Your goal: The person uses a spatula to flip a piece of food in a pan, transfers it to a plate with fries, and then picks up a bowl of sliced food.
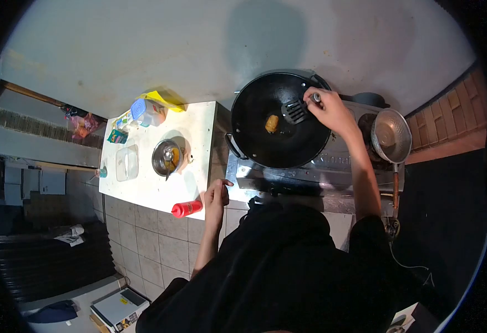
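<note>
My right hand [328, 108] is closed around the handle of a black slotted spatula [295, 112]. The spatula's head is inside a large black wok [260, 150] on the stove. To its left in the wok lies a short golden-brown piece of food [272, 124], apart from the slotted head. My left hand [217, 194] hangs by the right edge of the white table, low and left of the wok. Its fingers are curled, one pointing toward the stove, and I see nothing in them. A red bottle [187, 208] lies on the table beside that hand.
A metal bowl [157, 160] with a spoon and yellow contents stands on the white table [149, 186], near a clear plastic container [127, 164] and a blue-lidded tub [148, 112]. A dented metal saucepan [390, 136] sits right on the stove [288, 182], its handle toward me.
</note>
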